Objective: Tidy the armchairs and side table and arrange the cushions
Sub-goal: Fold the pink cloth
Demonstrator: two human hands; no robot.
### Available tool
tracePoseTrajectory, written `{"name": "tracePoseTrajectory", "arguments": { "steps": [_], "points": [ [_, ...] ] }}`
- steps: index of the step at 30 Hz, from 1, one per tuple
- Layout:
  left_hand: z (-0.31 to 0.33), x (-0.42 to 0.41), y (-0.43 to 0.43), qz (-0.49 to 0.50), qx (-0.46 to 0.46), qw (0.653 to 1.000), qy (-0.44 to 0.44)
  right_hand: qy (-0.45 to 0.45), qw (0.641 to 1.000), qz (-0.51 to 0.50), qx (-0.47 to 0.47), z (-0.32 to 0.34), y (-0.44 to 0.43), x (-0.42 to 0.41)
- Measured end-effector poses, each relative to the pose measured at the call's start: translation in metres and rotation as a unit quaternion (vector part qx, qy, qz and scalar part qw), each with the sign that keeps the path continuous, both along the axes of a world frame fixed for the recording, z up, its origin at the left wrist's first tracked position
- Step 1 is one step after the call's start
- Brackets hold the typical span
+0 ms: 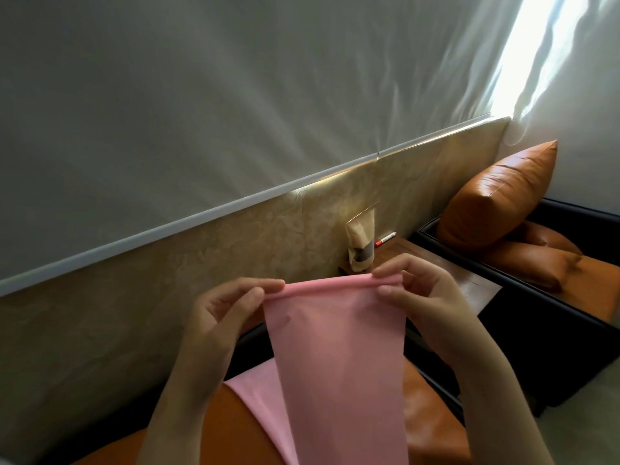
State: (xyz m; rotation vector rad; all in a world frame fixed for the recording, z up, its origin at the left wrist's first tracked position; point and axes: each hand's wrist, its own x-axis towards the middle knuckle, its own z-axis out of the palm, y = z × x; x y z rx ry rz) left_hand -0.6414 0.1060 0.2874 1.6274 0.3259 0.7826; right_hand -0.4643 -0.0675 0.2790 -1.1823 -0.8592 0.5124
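Both hands are up in front, holding a pink cloth (335,347) taut between them. The left hand (228,313) is pinching the left end of its rolled top edge between thumb and curled fingers, and the right hand (422,297) is pinching the right end the same way. The cloth is hanging down between the wrists and trailing onto the orange leather seat (432,414) beneath the forearms. Just beyond the right hand, the wooden side table (469,276) is carrying a kraft paper pouch (361,243) standing upright above the fingertips, with a red-and-white marker (385,238) lying beside it. Farther right of the right hand, an orange leather cushion (496,199) is leaning upright in the dark armchair (536,313), and a second cushion (530,263) is lying flat below it.
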Motion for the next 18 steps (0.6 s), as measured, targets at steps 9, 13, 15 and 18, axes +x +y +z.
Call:
{"name": "tracePoseTrajectory", "arguments": {
  "steps": [9,13,15,18],
  "points": [
    [0.0004,0.0077,-0.0056,0.035,0.045,0.998,0.032,-0.049,0.997,-0.046,-0.025,-0.0045,0.0026,0.0026],
    [0.0,0.0057,-0.0058,0.047,0.056,0.996,0.046,-0.057,0.997,-0.04,-0.031,-0.0045,0.0026,0.0036],
    [0.0005,0.0056,-0.0052,0.051,0.071,0.995,0.045,-0.072,0.996,-0.043,-0.044,-0.0039,0.003,0.0038],
    [-0.0001,0.0067,-0.0052,0.052,0.078,0.995,0.042,-0.07,0.996,-0.044,-0.043,-0.004,0.004,0.0032]
  ]
}}
